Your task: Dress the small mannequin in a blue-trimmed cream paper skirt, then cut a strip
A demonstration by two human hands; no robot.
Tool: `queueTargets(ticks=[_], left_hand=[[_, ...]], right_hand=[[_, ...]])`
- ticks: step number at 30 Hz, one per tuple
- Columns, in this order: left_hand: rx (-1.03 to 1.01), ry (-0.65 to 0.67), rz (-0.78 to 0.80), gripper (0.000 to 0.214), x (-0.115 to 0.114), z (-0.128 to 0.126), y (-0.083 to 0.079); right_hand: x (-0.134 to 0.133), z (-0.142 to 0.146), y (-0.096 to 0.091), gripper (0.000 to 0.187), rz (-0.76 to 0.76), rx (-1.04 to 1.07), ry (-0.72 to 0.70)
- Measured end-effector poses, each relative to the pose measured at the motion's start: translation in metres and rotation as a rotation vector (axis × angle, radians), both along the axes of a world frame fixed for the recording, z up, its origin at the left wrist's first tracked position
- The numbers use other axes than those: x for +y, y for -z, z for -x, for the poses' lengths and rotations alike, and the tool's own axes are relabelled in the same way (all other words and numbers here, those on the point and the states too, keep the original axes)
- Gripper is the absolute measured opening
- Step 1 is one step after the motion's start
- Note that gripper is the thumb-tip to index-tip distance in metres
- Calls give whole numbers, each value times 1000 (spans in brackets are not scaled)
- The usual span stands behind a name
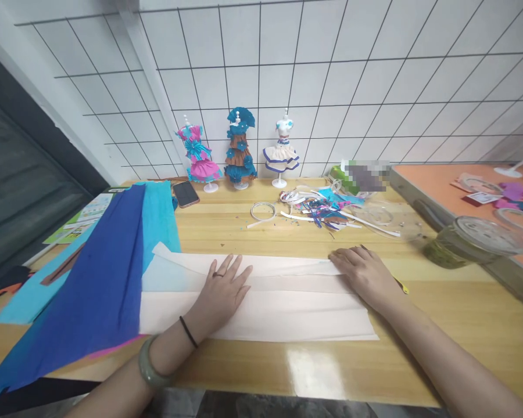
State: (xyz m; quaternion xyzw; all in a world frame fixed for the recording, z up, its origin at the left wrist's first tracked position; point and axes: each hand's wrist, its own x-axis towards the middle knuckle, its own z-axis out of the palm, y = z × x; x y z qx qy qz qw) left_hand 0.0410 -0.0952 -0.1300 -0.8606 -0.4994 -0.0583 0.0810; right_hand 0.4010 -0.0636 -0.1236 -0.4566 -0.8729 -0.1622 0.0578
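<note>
A long sheet of pale pink crepe paper (287, 316) lies across the table in front of me, with folded layers along its far side. My left hand (223, 290) rests flat on the middle of it, fingers spread and holding nothing. At the paper's right end, my right hand (361, 271) lies palm down, its fingertips on the far corner and its thumb hidden. Just beyond that hand, a yellow-ended tool (401, 285) shows, mostly covered. Dark blue crepe paper (100, 278) and turquoise crepe paper (159, 217) lie at the left, meeting the pale sheet.
Three small dress forms stand by the tiled wall: a pink one (203, 169), a brown-and-teal one (239, 152) and a white one (281, 155). A phone (185, 194), a ring of tape (262, 212), paper scraps (326, 210) and a clear round container (470, 244) are about.
</note>
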Motion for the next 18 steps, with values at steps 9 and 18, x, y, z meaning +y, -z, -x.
queueTargets(ticks=[9,18], left_hand=[[15,-7,4,40,-1,-2,-2],[13,-5,14,39,0,-2,-3]], right_hand=[[-5,-4,-8,26,-39,-25,106],[-14,60,-18,36,61,279,-87]])
